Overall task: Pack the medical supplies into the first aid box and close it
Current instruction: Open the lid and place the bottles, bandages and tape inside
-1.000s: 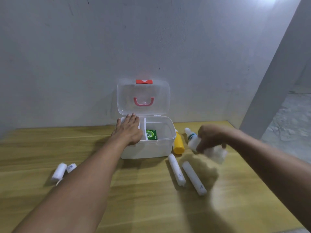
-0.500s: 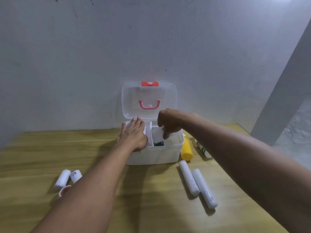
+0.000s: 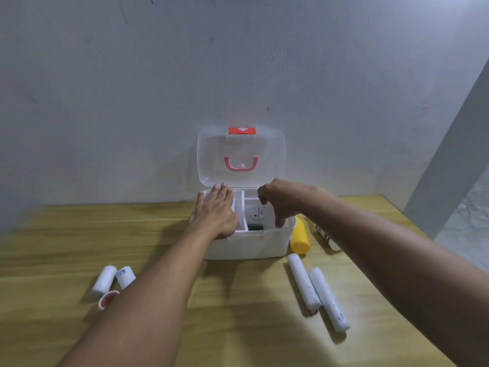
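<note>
The white first aid box (image 3: 248,245) stands open on the wooden table, its clear lid (image 3: 240,149) with a pink handle leaning back against the wall. My left hand (image 3: 214,210) lies flat over the left compartment, fingers straight. My right hand (image 3: 280,202) hovers over the right compartment with thumb and fingers spread downward. Under it, a white packet (image 3: 255,214) lies on top of a green box (image 3: 255,228). Right of the box lie a yellow bottle (image 3: 299,237), a white bottle with a green label (image 3: 326,235) partly hidden by my forearm, and two long white rolls (image 3: 303,283) (image 3: 328,299).
To the left, beside my left forearm, lie two short white rolls (image 3: 104,279) (image 3: 125,276) and a small red-and-white tape roll (image 3: 107,299). A grey wall rises just behind the box. A grey pillar (image 3: 449,160) stands at the right, past the table's corner.
My right hand carried the white packet from the table's right side into the box's right compartment and its fingers have spread off it. My left hand stayed on the left compartment.
</note>
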